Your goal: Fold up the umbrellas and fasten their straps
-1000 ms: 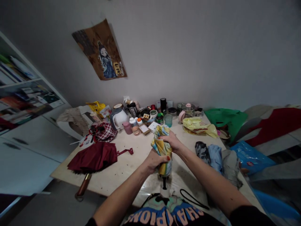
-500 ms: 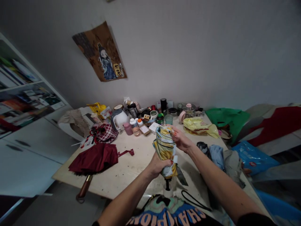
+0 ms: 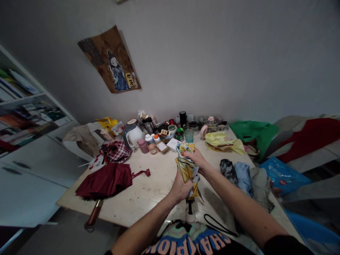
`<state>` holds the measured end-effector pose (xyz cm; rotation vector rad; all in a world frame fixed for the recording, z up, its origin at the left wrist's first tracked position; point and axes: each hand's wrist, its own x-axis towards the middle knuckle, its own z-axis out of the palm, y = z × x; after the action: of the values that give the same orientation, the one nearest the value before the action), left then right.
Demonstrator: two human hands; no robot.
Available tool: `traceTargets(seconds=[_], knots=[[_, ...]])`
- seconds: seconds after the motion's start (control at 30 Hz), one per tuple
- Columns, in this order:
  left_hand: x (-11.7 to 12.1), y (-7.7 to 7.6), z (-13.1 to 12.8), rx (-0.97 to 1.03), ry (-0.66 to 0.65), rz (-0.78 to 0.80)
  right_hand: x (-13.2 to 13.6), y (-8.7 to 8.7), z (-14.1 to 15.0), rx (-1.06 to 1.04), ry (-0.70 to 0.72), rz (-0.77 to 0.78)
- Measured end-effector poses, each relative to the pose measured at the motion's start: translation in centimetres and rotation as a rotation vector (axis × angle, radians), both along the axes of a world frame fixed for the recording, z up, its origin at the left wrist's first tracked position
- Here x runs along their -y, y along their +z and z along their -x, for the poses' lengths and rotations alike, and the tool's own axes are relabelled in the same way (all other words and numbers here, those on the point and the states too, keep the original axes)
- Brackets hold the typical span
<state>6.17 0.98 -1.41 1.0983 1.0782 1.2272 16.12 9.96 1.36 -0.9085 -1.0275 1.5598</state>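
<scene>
Patterned umbrella (image 3: 186,167), collapsed, with loosely bunched folds, held in front of the chest above the near part of the table (image 3: 151,191); its pale handle (image 3: 190,216) lies at 6 o'clock, towards the wearer. Left hand (image 3: 182,187): curled around the lower folds, thumb across the front. Right hand (image 3: 196,158): fingers bent over the fabric near the upper end; the exact fingertip contact is partly hidden.

Handling, as judged: the lower grip should stay firm enough to keep the ribs together, while the upper fingers smooth each panel flat and lay it round in one direction, pinching no loose edge inside.

Surroundings, by clock face about the umbrella: at 11, just beyond its top, a white box (image 3: 173,144); at 12, a glass (image 3: 189,135), the likeliest obstruction if the tip is pushed forward; at 2, a yellow bag (image 3: 220,141); at 3, a camouflage bundle (image 3: 227,170), near the right forearm; at 9, well apart, a burgundy umbrella (image 3: 107,180); at 10, a kettle (image 3: 135,136).
</scene>
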Motion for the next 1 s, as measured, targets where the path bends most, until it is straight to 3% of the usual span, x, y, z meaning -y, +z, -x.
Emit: traceTargets(seconds=[0.13, 0.23, 0.47, 0.77, 1.0], knots=[[-0.9, -0.5, 0.9, 0.138, -0.073, 0.123, -0.6, -0.8, 0.2, -0.004, 0.025, 0.026], [-1.9, -0.8, 2.3, 0.3, -0.047, 0.181, -0.4, -1.9, -0.1, 0.014, 0.08, 0.043], [-2.4, -1.2, 4.8, 0.449, 0.045, 0.276, 3.2, -4.5, -0.8, 0.261, 0.149, 0.03], [-1.9, -1.0, 4.3, 0.459, -0.011, 0.263, 4.2, -2.1, -1.7, 0.313, 0.277, -0.077], [-1.7, -0.5, 3.8, 0.42, -0.038, 0.253, 5.0, -2.0, -1.7, 0.346, 0.15, -0.136]])
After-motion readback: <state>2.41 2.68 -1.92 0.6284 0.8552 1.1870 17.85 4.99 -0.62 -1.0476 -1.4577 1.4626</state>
